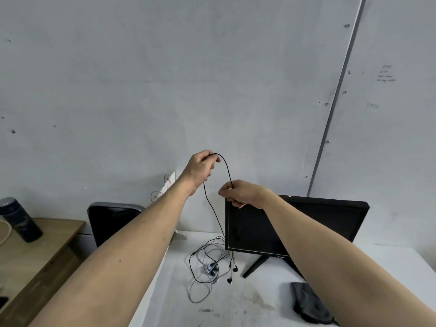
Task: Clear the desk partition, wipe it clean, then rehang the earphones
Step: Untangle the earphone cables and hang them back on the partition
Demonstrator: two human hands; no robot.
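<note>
Our left hand [200, 169] is pinched closed on a black earphone cable [226, 169], raised in front of the grey desk partition [141, 90]. Our right hand [240, 193] grips the same cable lower and to the right, so a short arch of cable spans the two hands. From the left hand, the cable drops to the white table [259, 300], where the remaining cables and earbuds [232, 271] lie in a loose tangle just left of the monitor [295, 227].

We judge the step in hand to be rehanging the earphones. The partition shows small dark marks, possibly pins or holes; we cannot tell which one serves as the hanger.

To do this step well:
- Keep the arch short and taut so it can be placed over a pin accurately.
- Lift slowly; the table tangle may drag other cables upward.
- Release only after the cable's weight settles evenly.

A dark cloth [309, 303] rests on the near right of the table.
</note>
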